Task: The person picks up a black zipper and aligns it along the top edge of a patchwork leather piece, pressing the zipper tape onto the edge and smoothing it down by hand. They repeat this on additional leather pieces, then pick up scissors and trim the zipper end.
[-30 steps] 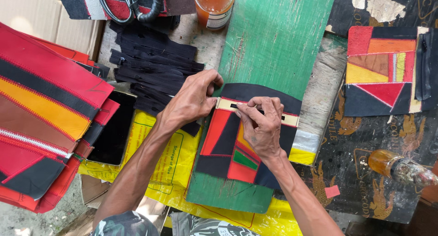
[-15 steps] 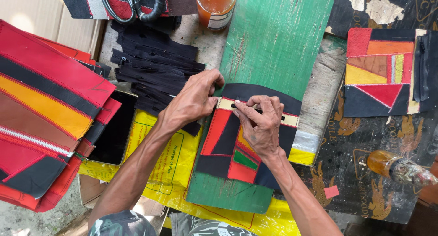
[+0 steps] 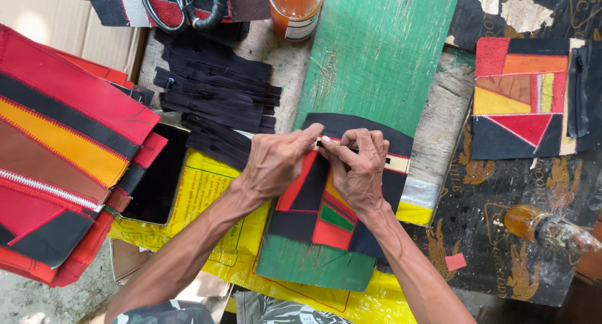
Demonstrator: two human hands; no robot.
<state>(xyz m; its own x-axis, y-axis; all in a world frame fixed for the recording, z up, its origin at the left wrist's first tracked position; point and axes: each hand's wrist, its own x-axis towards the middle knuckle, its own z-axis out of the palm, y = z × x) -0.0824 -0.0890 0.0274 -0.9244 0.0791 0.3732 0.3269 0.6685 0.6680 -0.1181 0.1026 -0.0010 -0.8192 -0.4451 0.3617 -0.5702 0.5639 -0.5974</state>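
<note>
Both grips pinched the cream strip (image 3: 395,162) across the patchwork piece (image 3: 326,205), left hand (image 3: 276,164) and right hand (image 3: 357,170) side by side, strip running left-right

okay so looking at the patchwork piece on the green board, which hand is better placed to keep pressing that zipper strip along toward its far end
Probably the right hand. Its fingertips pinch the zipper strip mid-length on the patchwork piece, with the uncovered remainder beside them. The left hand presses the strip's opposite end, better placed to anchor it.
</note>
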